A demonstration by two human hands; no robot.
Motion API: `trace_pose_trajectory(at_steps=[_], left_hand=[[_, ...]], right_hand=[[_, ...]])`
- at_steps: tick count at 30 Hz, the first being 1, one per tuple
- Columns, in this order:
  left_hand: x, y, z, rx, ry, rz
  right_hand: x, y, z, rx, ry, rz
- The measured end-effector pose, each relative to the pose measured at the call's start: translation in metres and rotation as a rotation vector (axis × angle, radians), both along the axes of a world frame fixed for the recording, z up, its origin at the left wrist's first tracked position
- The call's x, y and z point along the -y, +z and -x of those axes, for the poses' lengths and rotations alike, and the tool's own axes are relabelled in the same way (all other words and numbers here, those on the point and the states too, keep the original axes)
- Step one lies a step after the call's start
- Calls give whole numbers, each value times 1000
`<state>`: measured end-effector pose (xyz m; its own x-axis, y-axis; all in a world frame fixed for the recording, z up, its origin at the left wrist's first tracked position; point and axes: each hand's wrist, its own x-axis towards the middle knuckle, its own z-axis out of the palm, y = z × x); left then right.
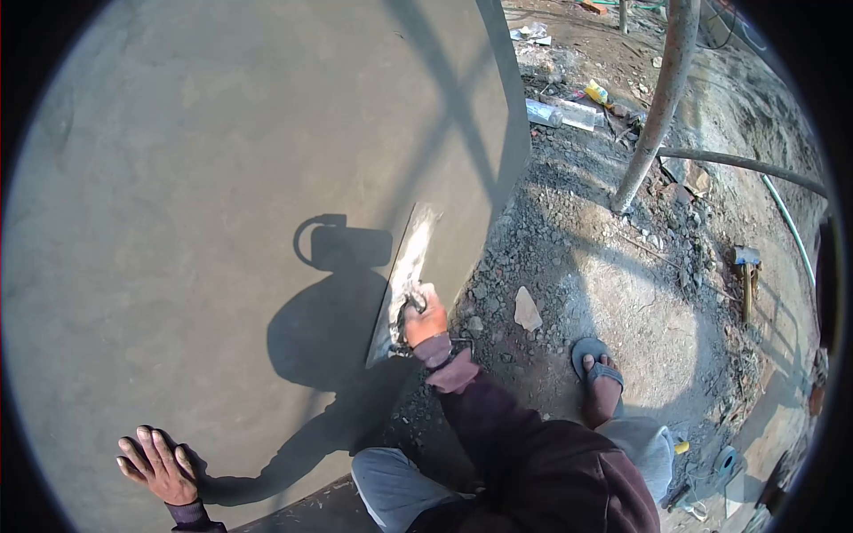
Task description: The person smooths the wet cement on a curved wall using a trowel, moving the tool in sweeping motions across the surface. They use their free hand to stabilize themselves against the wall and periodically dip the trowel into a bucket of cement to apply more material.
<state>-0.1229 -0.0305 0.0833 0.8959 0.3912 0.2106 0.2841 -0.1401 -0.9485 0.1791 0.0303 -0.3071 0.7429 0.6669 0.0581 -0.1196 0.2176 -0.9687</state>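
My right hand (426, 318) is closed round the handle of a steel plastering trowel (410, 253). The trowel's long flat blade lies against the smooth grey plastered wall (195, 160), close to its right edge, and shines in the sun. Down at the lower left, my left hand (162, 466) rests on the same wall with its fingers spread and nothing in it. The shadow of my head and arm falls across the plaster between the two hands. My right palm and the grip under it are partly hidden.
Rubble and gravel (560, 213) run along the wall's foot. A slanting pole (659, 107) stands on the right, with a thinner bar (746, 163) off it. A hammer (746, 280) lies farther right. Plastic bottles (569, 113) litter the ground above. My sandalled foot (600, 377) is on the dirt.
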Motion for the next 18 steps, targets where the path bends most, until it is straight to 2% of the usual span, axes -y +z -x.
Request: trace_pose_trajectory(at_steps=[1,2,3,5,6,7,9,12,13,14,16,18], left_hand=[[1,1,1,-8,9,2],[2,1,5,4,29,14],[3,3,5,-6,37,24],[3,1,12,11,38,42],[4,2,14,18,23,38],[2,1,12,29,14,37],[2,-4,12,65,32,30],[2,-4,9,72,29,24],[3,-5,9,79,31,32],[3,-5,8,82,32,32],[3,-3,8,85,20,36],[4,-2,9,94,37,55]], right_hand=[[19,-24,81,41,-67,76],[69,49,93,283,63,344],[62,46,94,243,39,301],[26,29,59,182,-9,210],[-6,26,6,-97,86,97],[-33,52,-61,96,-71,-34],[-46,88,-124,-77,90,-40],[-32,115,-116,-71,139,22],[-21,63,-44,56,-43,-79],[2,23,31,182,-33,-21],[82,23,130,70,389,251],[78,26,114,39,358,166]])
